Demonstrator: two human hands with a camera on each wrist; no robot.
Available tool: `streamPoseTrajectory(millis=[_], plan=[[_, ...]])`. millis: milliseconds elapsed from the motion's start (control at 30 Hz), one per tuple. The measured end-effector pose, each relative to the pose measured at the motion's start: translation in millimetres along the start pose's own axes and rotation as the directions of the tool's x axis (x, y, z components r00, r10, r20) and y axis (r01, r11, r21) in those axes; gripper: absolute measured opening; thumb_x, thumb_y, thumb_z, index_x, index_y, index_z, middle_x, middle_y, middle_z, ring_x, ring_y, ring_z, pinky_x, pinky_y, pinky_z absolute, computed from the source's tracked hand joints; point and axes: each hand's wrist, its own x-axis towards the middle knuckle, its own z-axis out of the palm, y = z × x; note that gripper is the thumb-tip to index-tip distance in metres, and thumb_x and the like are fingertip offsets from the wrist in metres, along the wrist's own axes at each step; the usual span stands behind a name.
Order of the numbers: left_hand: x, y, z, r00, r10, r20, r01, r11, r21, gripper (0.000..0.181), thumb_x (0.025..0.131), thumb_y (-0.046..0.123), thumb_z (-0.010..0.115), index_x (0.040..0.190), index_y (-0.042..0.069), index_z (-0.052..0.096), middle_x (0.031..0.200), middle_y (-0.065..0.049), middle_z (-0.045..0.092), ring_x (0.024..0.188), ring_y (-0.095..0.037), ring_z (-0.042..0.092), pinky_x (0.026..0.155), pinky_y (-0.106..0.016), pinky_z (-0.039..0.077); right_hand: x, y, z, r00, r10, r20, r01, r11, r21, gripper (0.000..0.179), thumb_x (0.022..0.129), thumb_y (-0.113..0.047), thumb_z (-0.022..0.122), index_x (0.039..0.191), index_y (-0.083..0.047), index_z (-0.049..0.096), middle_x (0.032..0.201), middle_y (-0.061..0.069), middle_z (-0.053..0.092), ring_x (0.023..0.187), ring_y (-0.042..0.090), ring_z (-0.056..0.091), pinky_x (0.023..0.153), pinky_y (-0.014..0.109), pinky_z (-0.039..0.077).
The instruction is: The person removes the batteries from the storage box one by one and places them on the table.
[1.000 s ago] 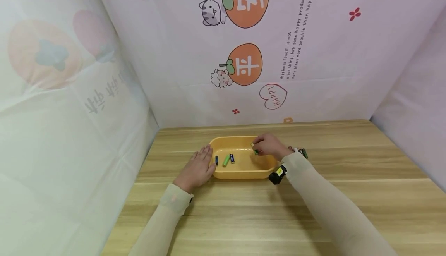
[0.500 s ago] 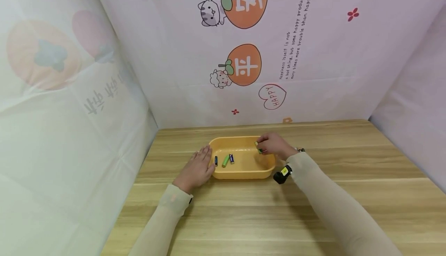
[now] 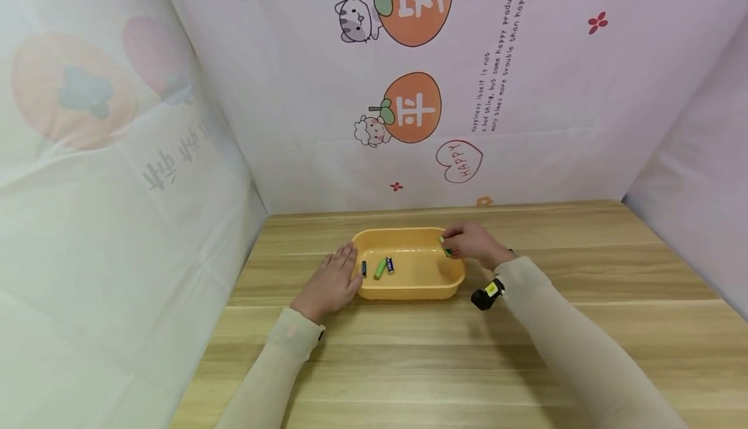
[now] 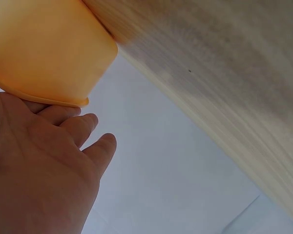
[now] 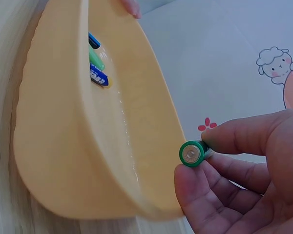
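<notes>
A yellow-orange plastic tray [image 3: 409, 291] stands on the table, with three batteries lying toward its left end: a dark blue battery [image 3: 363, 269], a light green battery [image 3: 380, 269] and a blue-and-white battery [image 3: 390, 265]. My left hand [image 3: 330, 283] rests on the tray's left rim, its fingers stretched out. Above the tray's right end, my right hand [image 3: 476, 245] pinches a green battery [image 5: 192, 153] between thumb and fingers. In the right wrist view the battery's flat end faces the camera, close to the rim.
The wooden table [image 3: 397, 357] runs back to a printed white cloth wall [image 3: 310, 156]. More cloth hangs on the left and right sides. A small dark bit [image 3: 511, 251] shows behind the right wrist; the wrist hides most of that spot.
My right hand has moved right, carrying the green battery from over the tray's inside to its right end. It now covers most of the batteries beyond the tray. The left hand stays put.
</notes>
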Motion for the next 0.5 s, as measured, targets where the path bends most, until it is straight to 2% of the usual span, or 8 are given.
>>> streamPoseTrajectory(millis=[267,500], plan=[[1.2,-1.0,1.6,1.0,0.002,-0.01,-0.002,1.0,0.007,0.068,0.104,0.045,0.017,0.154,-0.001,0.017,0.161,-0.012,0.011,0.147,-0.027,0.011,0.117,-0.043,0.011,-3.7,6.7,-10.6,1.0,0.013,-0.025,-0.014,1.0,-0.016,0.033,0.093,-0.006,0.06,0.121,0.012,0.057,0.111,0.023,0.061,0.082,0.02,0.062,0.075,0.034,0.056],[1.1,-2.6,3.3,1.0,0.011,-0.015,-0.011,1.0,0.004,0.068,0.104,0.045,0.017,0.154,-0.001,0.017,0.16,-0.013,0.011,0.146,-0.03,0.014,0.117,-0.044,0.012,-7.6,7.7,-15.4,1.0,0.009,-0.029,-0.009,1.0,-0.024,0.035,0.093,-0.004,0.059,0.123,0.014,0.055,0.114,0.025,0.061,0.084,0.021,0.063,0.084,0.046,0.054]])
